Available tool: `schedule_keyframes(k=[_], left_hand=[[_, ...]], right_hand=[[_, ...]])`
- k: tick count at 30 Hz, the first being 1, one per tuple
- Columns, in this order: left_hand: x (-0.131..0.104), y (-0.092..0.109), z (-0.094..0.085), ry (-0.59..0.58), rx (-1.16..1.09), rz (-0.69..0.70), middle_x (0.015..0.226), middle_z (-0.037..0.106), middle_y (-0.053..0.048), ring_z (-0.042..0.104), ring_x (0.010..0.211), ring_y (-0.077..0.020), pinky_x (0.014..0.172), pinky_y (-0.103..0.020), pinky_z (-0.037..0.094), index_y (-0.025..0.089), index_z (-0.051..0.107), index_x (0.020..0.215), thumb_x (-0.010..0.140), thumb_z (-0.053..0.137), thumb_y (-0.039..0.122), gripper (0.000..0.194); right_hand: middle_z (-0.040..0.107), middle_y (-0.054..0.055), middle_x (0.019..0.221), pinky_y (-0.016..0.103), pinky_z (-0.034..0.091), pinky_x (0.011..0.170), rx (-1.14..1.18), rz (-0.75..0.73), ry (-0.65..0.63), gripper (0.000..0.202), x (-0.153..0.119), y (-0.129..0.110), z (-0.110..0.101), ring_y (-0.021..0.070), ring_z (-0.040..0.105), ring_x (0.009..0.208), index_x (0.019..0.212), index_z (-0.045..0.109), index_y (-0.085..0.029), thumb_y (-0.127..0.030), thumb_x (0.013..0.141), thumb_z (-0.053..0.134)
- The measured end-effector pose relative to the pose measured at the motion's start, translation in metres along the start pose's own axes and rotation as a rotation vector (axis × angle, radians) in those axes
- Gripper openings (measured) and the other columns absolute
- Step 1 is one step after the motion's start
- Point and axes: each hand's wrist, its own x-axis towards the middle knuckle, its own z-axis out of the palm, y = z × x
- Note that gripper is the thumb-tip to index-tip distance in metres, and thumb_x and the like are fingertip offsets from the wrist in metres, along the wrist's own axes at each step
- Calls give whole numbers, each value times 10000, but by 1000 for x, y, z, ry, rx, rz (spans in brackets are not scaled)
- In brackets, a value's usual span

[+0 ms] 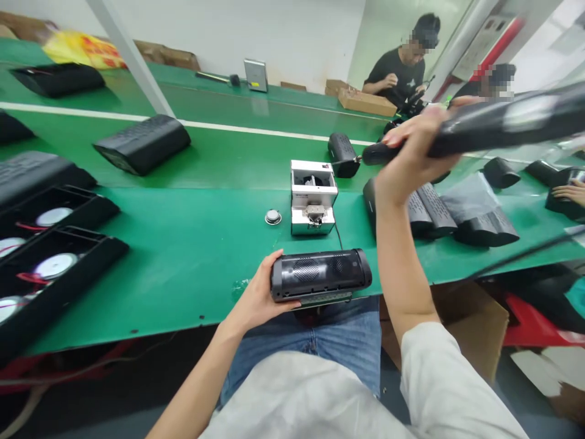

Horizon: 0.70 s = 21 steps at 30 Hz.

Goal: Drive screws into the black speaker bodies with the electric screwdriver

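Note:
At the front edge of the bench, my left hand [258, 294] grips the left end of a black speaker housing [326, 272] with perforated grille areas. Raised at the right, my right hand [415, 146] is wrapped round a black electric screwdriver [493, 125], blurred by motion. Its narrow end points left, its thin bit near the top of a white screw feeder [313, 198]. Left of the feeder lies a small round speaker driver [273, 217].
Open black housings with white round drivers [55, 266] stand at the left. Closed housings [142, 143] lie on the green bench and the belt behind. More housings [425, 210], some under plastic, sit at right. A person [400, 67] works across the bench; a slanted post [132, 58] stands at left.

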Motion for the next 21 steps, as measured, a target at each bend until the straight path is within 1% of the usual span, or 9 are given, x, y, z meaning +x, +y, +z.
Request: schedule_keyframes(k=[2, 3, 5, 8, 10, 13, 16, 18, 21], left_hand=[[-1, 3, 0, 1, -9, 6, 1764, 522, -184, 624, 1620, -443, 1354, -637, 545, 358, 252, 1814, 872, 1036, 383, 1226], [-1, 4, 1, 2, -14, 15, 1762, 520, -183, 629, 1613, -440, 1349, -633, 551, 369, 252, 1813, 871, 1039, 363, 1227], [-1, 4, 1, 0, -23, 34, 1759, 517, -179, 630, 1607, -437, 1344, -625, 556, 386, 253, 1814, 856, 1055, 339, 1250], [0, 4, 2, -3, -41, 49, 1735, 536, -177, 637, 1593, -435, 1338, -624, 562, 386, 250, 1823, 834, 1074, 331, 1289], [1, 4, 2, -4, -50, 44, 1715, 553, -174, 654, 1572, -429, 1326, -615, 574, 379, 257, 1825, 834, 1075, 334, 1286], [1, 5, 1, -5, -58, 36, 1701, 571, -164, 670, 1553, -419, 1314, -600, 585, 378, 273, 1820, 837, 1073, 345, 1268], [1, 6, 0, 2, -61, 33, 1704, 576, -168, 676, 1548, -424, 1311, -604, 585, 373, 295, 1813, 832, 1073, 352, 1252], [1, 7, 1, 7, -57, 23, 1712, 571, -175, 676, 1548, -432, 1304, -611, 588, 374, 302, 1814, 831, 1072, 353, 1248], [1, 7, 1, 7, -52, 17, 1702, 576, -179, 683, 1536, -435, 1288, -614, 600, 376, 292, 1817, 827, 1075, 342, 1262]], right_hand=[[571, -85, 773, 413, 622, 704, 70, -140, 139, 509, 3, 19, 31, 200, 586, 609, 1266, 486, -356, -600, 1020, 858], [542, -101, 730, 392, 557, 614, 101, -192, 195, 472, 3, 22, 40, 191, 537, 547, 1236, 505, -356, -558, 1009, 867], [503, -111, 675, 362, 450, 532, 171, -260, 242, 333, -2, 18, 46, 177, 481, 484, 1224, 564, -359, -425, 1029, 826], [488, -106, 657, 331, 407, 503, 258, -225, 128, 261, -11, -7, 40, 145, 473, 471, 1205, 642, -333, -196, 1017, 758], [490, -108, 648, 327, 398, 477, 261, -144, 1, 243, -19, -19, 41, 135, 475, 463, 1145, 649, -311, -168, 991, 772], [536, -112, 690, 334, 479, 511, 172, -44, -149, 291, -31, -13, 57, 135, 518, 488, 1115, 595, -321, -282, 990, 855], [511, -117, 714, 319, 487, 520, 89, -41, -169, 474, -36, 13, 77, 112, 489, 484, 1117, 534, -321, -572, 984, 913], [499, -112, 717, 309, 478, 518, 43, -40, -186, 586, -35, 31, 85, 105, 483, 484, 1122, 512, -317, -757, 970, 869], [507, -102, 742, 309, 487, 537, -11, -35, -204, 658, -30, 48, 88, 100, 501, 491, 1148, 507, -314, -876, 962, 795]])
